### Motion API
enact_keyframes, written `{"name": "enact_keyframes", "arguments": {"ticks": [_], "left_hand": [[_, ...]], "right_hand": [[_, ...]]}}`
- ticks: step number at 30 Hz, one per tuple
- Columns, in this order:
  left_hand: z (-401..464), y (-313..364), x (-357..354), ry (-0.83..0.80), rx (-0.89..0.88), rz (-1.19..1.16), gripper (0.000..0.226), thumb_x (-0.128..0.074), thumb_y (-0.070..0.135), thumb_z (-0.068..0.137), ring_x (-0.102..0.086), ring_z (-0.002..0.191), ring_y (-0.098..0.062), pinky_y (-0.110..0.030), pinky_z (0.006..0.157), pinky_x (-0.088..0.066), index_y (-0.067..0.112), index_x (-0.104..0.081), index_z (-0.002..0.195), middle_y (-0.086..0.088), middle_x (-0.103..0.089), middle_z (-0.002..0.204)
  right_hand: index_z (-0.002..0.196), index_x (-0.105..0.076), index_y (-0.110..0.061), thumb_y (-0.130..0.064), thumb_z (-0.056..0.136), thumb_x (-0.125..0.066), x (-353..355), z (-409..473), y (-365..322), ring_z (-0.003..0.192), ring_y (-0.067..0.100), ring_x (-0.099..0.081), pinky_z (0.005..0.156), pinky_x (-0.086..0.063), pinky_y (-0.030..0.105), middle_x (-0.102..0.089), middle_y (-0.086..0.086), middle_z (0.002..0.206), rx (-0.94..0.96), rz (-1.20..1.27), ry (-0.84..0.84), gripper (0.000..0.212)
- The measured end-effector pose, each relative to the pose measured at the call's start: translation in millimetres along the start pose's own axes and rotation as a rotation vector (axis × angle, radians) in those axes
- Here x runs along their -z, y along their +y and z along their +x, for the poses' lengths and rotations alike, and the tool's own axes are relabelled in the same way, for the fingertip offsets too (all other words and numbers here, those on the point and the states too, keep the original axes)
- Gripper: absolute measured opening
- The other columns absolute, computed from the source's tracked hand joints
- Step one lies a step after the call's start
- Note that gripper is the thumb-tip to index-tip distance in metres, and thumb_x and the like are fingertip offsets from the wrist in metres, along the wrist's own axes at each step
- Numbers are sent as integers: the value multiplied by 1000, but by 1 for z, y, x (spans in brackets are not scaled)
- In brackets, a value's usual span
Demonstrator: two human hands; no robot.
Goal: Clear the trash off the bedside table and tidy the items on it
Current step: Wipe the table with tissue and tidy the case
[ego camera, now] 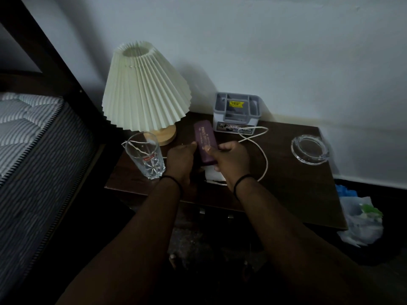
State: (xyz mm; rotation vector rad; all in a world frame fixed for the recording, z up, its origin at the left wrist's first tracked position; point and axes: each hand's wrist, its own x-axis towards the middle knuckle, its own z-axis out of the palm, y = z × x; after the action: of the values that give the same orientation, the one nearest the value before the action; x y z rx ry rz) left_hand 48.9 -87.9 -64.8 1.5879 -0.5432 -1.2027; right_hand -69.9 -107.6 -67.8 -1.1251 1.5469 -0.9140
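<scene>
A long purple case [204, 137] with gold lettering lies over the middle of the dark wooden bedside table [297, 186]. My right hand [229, 160] grips its near end from the right. My left hand [179, 161] closes on its left side. Under my hands lies a piece of white paper [212, 176]. A clear drinking glass [146, 155] stands upright just left of my left hand. A lamp with a pleated cream shade [144, 86] stands at the back left. A grey plastic organiser box [236, 113] sits at the back, and a glass ashtray [309, 149] lies at the right.
A white cord [263, 148] loops across the table from the organiser toward the front. A trash bag [361, 216] with crumpled waste sits on the floor at the table's right. A striped mattress [28, 137] and dark bed frame stand at the left. The wall is close behind.
</scene>
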Motion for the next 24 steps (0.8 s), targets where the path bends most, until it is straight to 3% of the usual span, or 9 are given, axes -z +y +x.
{"name": "enact_keyframes", "arguments": {"ticks": [2,4,7,9,11,17,20,24], "left_hand": [[4,-1,6,-8,-6,70,29,-54,23,95,-66,85,-27,-40,76,-57,4,-65,114,-12,-64,99],[10,-2,10,16,-15,88,33,-52,17,96,-61,73,-17,-32,66,-55,-1,-62,121,-9,-62,98],[17,-5,7,50,-83,127,25,-50,9,93,-63,64,-23,-30,54,-53,4,-73,104,-17,-72,94],[19,-7,3,50,-110,111,28,-50,5,90,-65,65,-33,-42,57,-55,12,-77,89,-24,-72,87],[23,-9,2,27,-121,112,29,-51,3,89,-67,71,-40,-54,64,-56,14,-78,92,-23,-73,85],[31,-7,0,29,-184,196,31,-48,1,92,-69,79,-41,-49,69,-57,18,-74,91,-20,-72,91],[32,-9,-2,5,-163,189,34,-46,0,90,-65,71,-37,-42,64,-52,19,-74,92,-27,-71,92],[30,-9,-3,-9,-140,179,41,-44,0,91,-64,73,-38,-44,65,-51,29,-71,81,-24,-70,90]], "right_hand": [[74,-61,-25,-65,41,-73,-16,20,8,80,28,-71,73,-59,50,-72,4,83,4,2,36,53],[76,-65,-21,-68,41,-72,-29,34,9,79,28,-72,72,-60,49,-72,5,80,5,16,65,59],[87,-68,-14,-52,62,-80,-42,28,-14,85,26,-70,80,-58,43,-73,7,88,-18,3,124,47],[98,-66,-8,-41,73,-80,-47,33,-19,97,26,-66,87,-52,35,-71,10,102,-55,-17,170,44],[102,-66,-6,-39,76,-78,-52,43,-20,102,28,-65,87,-50,33,-71,11,106,-58,-41,205,44],[104,-69,-6,-35,85,-67,-52,56,-23,99,28,-68,68,-41,24,-72,11,104,-8,-268,221,35],[104,-68,-4,-24,88,-61,-48,58,-22,101,31,-67,72,-50,31,-71,14,105,14,-350,228,27],[104,-67,-3,-18,89,-59,-45,58,-20,103,32,-66,74,-50,32,-70,15,107,32,-406,209,23]]}}
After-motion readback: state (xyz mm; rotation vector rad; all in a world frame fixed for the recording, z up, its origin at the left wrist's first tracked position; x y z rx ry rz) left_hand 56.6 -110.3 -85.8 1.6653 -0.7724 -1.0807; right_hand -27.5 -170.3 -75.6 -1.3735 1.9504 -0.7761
